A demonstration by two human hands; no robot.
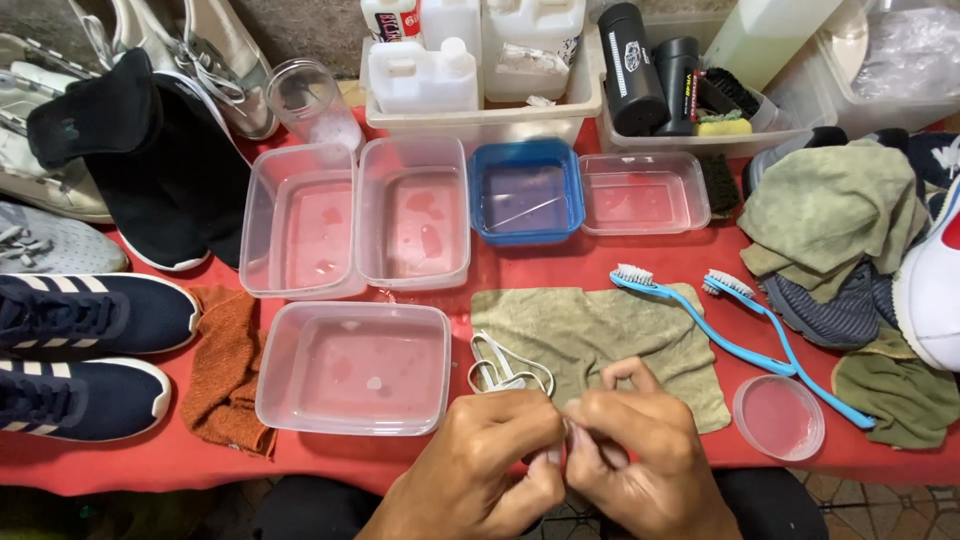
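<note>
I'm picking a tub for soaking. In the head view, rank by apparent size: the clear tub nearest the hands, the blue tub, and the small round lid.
1. Clear tub, largest, though it is also nearest the camera.
2. Blue tub.
3. Round lid, plainly smallest.

Both hands, the left hand (470, 470) and the right hand (640, 460), are bare, with no gloves, rings, watch or sleeves showing at the wrists, the fingernails are short, and dark clothing shows just below and between the two wrists.
</note>
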